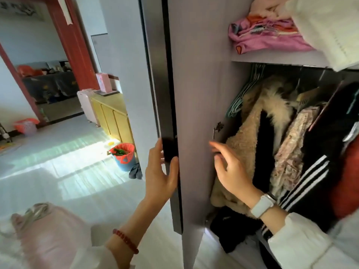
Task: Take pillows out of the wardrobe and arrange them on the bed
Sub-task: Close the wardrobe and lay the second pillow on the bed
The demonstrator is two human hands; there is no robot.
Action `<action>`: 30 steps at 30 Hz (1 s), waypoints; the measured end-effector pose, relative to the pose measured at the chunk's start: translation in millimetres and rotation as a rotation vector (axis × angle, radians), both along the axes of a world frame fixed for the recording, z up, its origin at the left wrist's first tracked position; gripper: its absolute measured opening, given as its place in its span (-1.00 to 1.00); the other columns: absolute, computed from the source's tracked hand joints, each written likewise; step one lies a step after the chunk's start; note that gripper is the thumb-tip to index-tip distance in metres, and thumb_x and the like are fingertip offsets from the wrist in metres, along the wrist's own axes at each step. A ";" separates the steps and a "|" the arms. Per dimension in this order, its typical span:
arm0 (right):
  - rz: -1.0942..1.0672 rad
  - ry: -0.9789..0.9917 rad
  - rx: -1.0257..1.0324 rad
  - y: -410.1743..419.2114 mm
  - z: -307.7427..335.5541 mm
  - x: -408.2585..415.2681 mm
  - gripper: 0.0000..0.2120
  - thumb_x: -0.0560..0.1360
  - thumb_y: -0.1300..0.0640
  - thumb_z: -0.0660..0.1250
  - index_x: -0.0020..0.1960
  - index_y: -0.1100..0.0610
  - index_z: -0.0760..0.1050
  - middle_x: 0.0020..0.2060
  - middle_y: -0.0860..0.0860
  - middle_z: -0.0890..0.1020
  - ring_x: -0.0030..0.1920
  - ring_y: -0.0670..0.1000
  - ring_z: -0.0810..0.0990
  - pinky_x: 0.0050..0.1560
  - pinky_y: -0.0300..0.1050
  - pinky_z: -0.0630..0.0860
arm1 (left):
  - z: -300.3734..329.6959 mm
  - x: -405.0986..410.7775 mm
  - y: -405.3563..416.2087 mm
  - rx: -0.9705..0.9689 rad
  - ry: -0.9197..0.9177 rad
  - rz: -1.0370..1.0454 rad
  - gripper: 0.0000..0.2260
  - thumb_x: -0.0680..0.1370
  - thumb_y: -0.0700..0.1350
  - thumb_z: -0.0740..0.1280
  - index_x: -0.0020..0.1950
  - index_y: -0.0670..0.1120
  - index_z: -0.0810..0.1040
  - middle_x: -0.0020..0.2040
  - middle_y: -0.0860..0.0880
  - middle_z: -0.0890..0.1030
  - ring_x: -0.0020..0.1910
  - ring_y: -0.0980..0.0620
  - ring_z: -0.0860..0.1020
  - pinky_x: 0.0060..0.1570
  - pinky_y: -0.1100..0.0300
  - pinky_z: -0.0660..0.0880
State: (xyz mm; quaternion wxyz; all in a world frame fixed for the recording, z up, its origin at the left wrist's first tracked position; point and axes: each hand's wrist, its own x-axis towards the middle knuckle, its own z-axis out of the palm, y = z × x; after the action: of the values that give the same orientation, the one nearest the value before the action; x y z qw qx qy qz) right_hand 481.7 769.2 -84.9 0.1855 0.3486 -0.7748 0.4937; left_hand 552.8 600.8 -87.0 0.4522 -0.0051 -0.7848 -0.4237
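Observation:
The wardrobe door stands open, seen edge-on at centre. My left hand grips its dark front edge, thumb on the inner side. My right hand, with a white watch on the wrist, is open with fingers spread just inside the wardrobe, next to a beige fleece coat. On the upper shelf lie folded pink fabric and a white padded item, possibly a pillow. A pink pillow-like bundle rests at the lower left.
Hanging clothes fill the wardrobe: a floral garment, a black jacket with white stripes. On the floor stand a blue bin with a red bag, a yellow cabinet and a pink basket. A doorway opens beyond.

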 end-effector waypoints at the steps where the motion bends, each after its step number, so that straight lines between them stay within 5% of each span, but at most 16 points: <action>1: 0.013 -0.011 -0.071 10.7 2.5 8.3 -0.64 0.52 0.26 0.13 0.30 0.08 0.34 0.20 -0.01 0.48 0.22 0.03 0.48 0.22 -0.30 0.39 | -2.4 0.9 13.7 -0.084 0.021 -0.045 -0.52 0.49 -0.13 0.27 0.38 -0.01 0.23 0.09 -0.01 0.48 0.00 0.25 0.46 -0.08 0.48 0.45; 3: 0.035 -0.016 -0.198 32.5 10.8 25.0 -0.63 0.53 0.18 0.11 0.31 -0.07 0.29 0.25 -0.04 0.47 0.26 -0.02 0.46 0.26 -0.24 0.39 | -5.1 -4.4 43.4 -0.265 0.043 -0.145 -0.56 0.52 -0.11 0.24 0.38 -0.03 0.22 0.10 -0.04 0.49 0.02 0.23 0.44 -0.11 0.45 0.46; 6: -0.049 -0.028 -0.276 75.4 27.0 33.0 -0.62 0.54 0.10 0.10 0.32 -0.18 0.22 0.32 -0.06 0.40 0.34 -0.07 0.37 0.33 -0.22 0.33 | -1.7 -29.5 100.0 -0.463 0.096 -0.281 -0.57 0.54 -0.06 0.21 0.39 -0.07 0.22 0.32 -0.12 0.40 0.23 0.09 0.39 0.13 0.26 0.43; 11: -0.221 -0.313 -0.306 167.8 46.9 10.9 -0.57 0.59 0.23 0.08 0.44 0.10 0.14 0.43 0.07 0.27 0.42 -0.03 0.24 0.45 0.08 0.18 | 10.7 -82.1 206.1 -0.488 0.022 -0.555 -0.49 0.55 -0.17 0.22 0.46 -0.08 0.09 0.46 -0.11 0.09 0.45 -0.09 0.10 0.38 -0.01 0.23; 15: -0.368 -0.341 -0.250 212.7 61.4 -5.6 -0.62 0.58 0.22 0.11 0.39 0.10 0.24 0.32 0.06 0.42 0.34 -0.02 0.36 0.38 -0.06 0.28 | 12.7 -120.2 257.0 -0.487 -0.146 -0.541 -0.36 0.54 -0.23 0.21 0.43 0.06 -0.15 0.51 -0.04 -0.06 0.48 -0.05 -0.10 0.33 0.03 0.25; 20: -0.649 -0.142 -0.101 255.7 60.2 12.2 -0.63 0.55 0.27 0.12 0.33 0.10 0.33 0.24 0.03 0.49 0.23 -0.05 0.44 0.25 -0.26 0.33 | 32.3 -151.7 299.1 -0.517 -0.354 -0.391 -0.35 0.53 -0.19 0.19 0.49 0.01 -0.13 0.53 -0.11 -0.09 0.48 -0.17 -0.10 0.37 -0.16 0.18; 23: -0.859 0.094 -0.074 281.4 65.1 44.4 -0.66 0.50 0.33 0.12 0.25 0.18 0.41 0.11 -0.01 0.50 0.16 -0.08 0.45 0.20 -0.48 0.28 | 45.2 -139.6 332.2 -0.503 -0.265 -0.328 -0.37 0.50 -0.18 0.22 0.49 -0.03 -0.02 0.51 -0.21 -0.04 0.46 -0.25 -0.10 0.38 -0.26 -0.01; 30: -1.406 0.456 0.088 343.8 79.7 147.4 -0.66 0.46 0.31 0.07 0.18 0.28 0.45 0.16 0.20 0.51 0.22 0.07 0.40 0.30 -0.18 0.33 | 65.1 -62.4 455.5 -0.673 0.176 -0.886 -0.41 0.45 -0.17 0.31 0.44 -0.10 0.20 0.46 -0.24 0.19 0.44 -0.26 0.13 0.30 -0.32 0.18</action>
State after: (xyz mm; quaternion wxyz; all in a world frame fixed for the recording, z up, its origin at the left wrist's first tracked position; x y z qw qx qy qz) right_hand 629.0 1113.0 -5.2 0.6002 -0.1290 -0.7765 0.1420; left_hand 490.4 1056.2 -21.9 0.2683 -0.5133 -0.7590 -0.2975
